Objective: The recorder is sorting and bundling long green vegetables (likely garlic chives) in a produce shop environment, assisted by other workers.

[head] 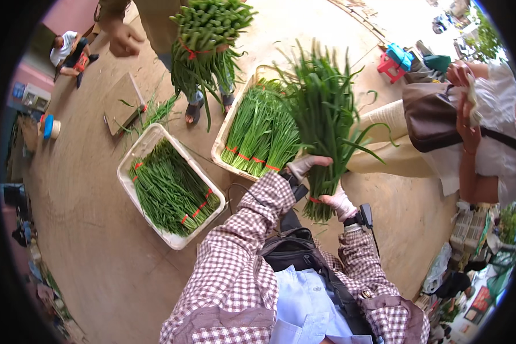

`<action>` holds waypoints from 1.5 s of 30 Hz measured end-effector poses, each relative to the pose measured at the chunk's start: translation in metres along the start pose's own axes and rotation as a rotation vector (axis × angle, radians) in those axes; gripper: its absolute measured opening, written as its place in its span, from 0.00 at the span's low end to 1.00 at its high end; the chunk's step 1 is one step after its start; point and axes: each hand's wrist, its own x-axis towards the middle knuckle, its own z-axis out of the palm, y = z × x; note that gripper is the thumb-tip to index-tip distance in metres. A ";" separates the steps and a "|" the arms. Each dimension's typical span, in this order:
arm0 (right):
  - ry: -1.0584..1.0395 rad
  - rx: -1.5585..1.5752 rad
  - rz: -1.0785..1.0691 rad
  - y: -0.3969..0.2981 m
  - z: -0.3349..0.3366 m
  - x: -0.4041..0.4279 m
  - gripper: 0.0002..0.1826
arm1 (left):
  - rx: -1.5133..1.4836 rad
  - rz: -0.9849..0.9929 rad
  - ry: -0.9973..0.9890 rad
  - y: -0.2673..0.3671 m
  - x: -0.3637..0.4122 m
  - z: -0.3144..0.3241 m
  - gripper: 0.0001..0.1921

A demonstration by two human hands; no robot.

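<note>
A bundle of long green leafy stalks (pixel 324 103), tied near its cut ends with a red band, stands upright between my hands. My left hand (pixel 309 165), in a light glove with bare fingertips, grips it from the left. Lower on the right side, my right hand (pixel 339 202), gloved the same way, holds it by the band. Behind the bundle is a white plastic crate (pixel 217 148) with several banded bundles of greens (pixel 262 133). Another white crate (pixel 127 189), at the left, holds more banded greens (pixel 172 189).
Across from me a person holds a large banded bundle of greens (pixel 208 43). At the right stands a person with a brown bag (pixel 432 116). A flat board (pixel 122 103) and loose leaves (pixel 161 112) lie on the floor. A red stool (pixel 391 68) stands farther off.
</note>
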 end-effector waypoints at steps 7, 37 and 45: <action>-0.087 0.529 0.064 -0.001 -0.002 0.003 0.45 | 0.020 0.042 -0.038 0.016 0.032 -0.016 0.40; 0.869 -0.301 0.191 0.183 0.094 0.146 0.56 | 0.991 -0.569 0.925 -0.159 0.046 -0.302 0.56; 0.982 -0.257 0.525 0.238 0.128 0.156 0.63 | 1.157 -0.711 0.936 -0.154 0.053 -0.312 0.51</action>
